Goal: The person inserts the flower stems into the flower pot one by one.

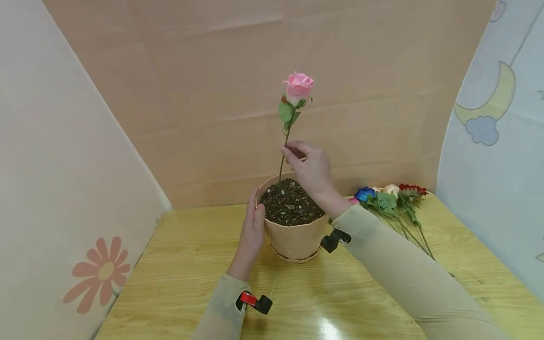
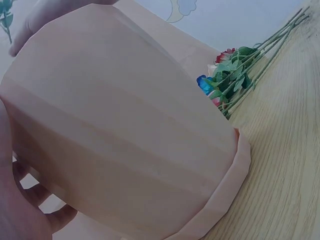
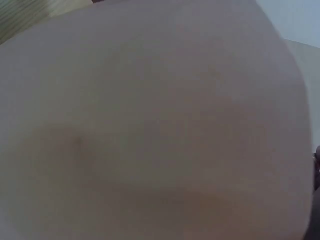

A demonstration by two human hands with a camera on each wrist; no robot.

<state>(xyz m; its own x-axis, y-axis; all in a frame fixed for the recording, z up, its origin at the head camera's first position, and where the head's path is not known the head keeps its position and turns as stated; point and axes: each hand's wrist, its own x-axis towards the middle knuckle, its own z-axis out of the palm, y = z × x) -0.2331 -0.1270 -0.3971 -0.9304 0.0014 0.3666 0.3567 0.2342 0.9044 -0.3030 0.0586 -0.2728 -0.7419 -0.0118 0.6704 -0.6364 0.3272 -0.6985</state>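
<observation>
R hand [image 1: 312, 167] pinches stem of pink rose [image 1: 285, 113] btwn thumb & forefinger; L hand [image 1: 253, 224] cups L side of pot [image 1: 295, 238], thumb nr rim. Rose is at R fingertips, so R hand's nearer; L hand's lower, to its L. Long axis approx. upright, top leaning slightly R, bloom up, foot at soil [image 1: 289, 208] nr far L rim, can't tell if buried. Other flowers [image 1: 386, 200] lie R of pot

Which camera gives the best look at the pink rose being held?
The head view: the pink rose shows bloom, leaves and stem together. The left wrist view catches only leaves and some stem, upper left; the right wrist view shows none of it.
</observation>
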